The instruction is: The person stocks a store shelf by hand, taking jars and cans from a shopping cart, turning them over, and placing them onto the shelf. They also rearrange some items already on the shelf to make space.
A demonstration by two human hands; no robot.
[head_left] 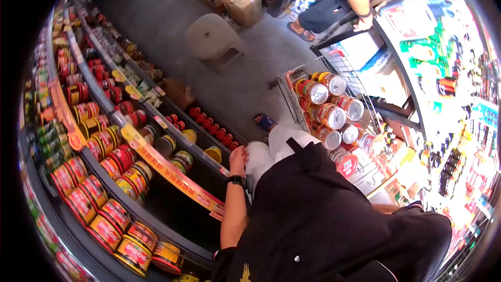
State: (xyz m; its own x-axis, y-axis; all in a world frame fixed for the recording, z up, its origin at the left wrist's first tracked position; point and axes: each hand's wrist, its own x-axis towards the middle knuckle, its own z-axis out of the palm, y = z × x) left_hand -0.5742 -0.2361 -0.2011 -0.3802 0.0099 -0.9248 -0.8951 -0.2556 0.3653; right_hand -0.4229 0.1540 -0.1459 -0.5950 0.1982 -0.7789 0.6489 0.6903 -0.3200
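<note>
My left hand (239, 160) hangs beside my left thigh, at the edge of the shelf. Its fingers are loosely bent and apart, and I see nothing in them. A dark watch (237, 180) is on that wrist. Nearest to this hand on the shelf are a yellow-lidded jar (213, 153) and a row of red-lidded jars (211, 125) lower down. Only a bit of my right forearm (385, 208) shows past my dark shirt; the right hand itself is hidden. To my right, a wire shopping cart (360, 81) holds several large clear-ended jars (329, 116).
Curved shelves with price strips (156, 162) and many jars and cans (107, 224) run along my left. A grey plastic stool (211, 36) and a taped cardboard box (240, 0) stand ahead. Another person (334, 5) is beyond the cart, near brightly lit, stocked shelves (443, 62).
</note>
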